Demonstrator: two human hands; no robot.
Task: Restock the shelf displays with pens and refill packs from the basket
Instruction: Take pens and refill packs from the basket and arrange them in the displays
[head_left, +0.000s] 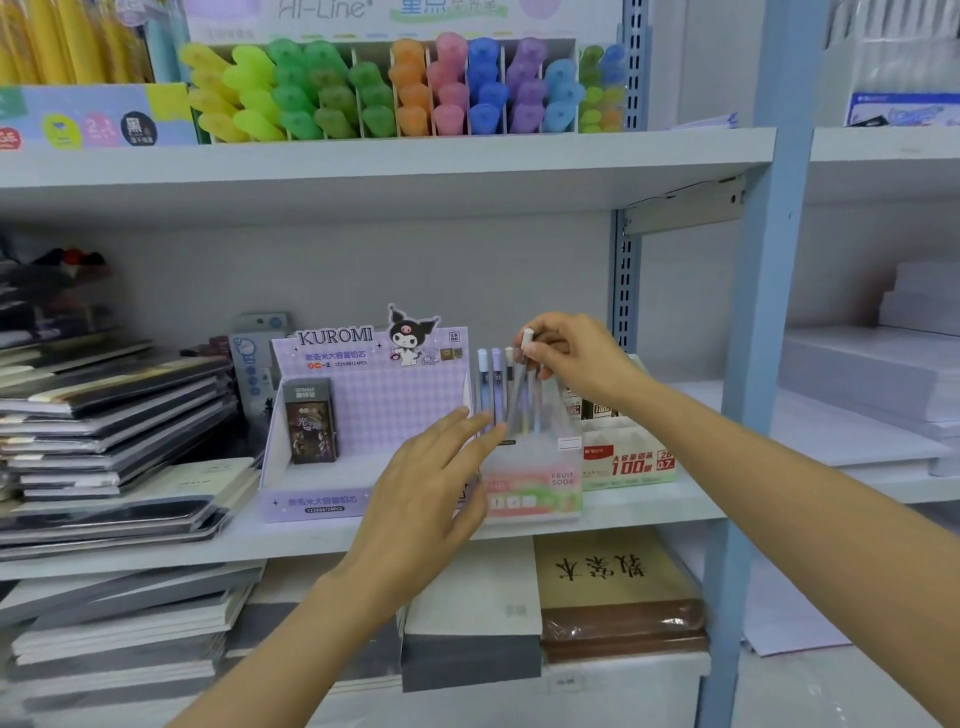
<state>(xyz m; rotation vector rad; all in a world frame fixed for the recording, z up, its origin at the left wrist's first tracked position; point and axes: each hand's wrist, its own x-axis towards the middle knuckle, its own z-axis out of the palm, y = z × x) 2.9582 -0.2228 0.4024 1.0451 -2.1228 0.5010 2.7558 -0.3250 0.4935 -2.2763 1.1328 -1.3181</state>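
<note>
A pink and green "Fruit Soda" pen box (535, 491) stands on the middle shelf (649, 512), with several pastel pens (491, 384) upright in it. My right hand (576, 358) pinches the white cap end of one grey pen (519, 395) that leans into the box. My left hand (441, 467) has straight fingers, and its fingertips touch the left side of the box and the pens. To the left stands a purple Kuromi display box (363, 410) with one dark refill pack (311, 421) in it. No basket is in view.
A red and white lead refill display (628, 462) stands right of the pen box. Stacked notebooks (114, 441) fill the shelf's left. Coloured highlighters (395, 88) line the upper shelf. A blue upright post (769, 312) rises at right, with paper stacks (872, 374) beyond.
</note>
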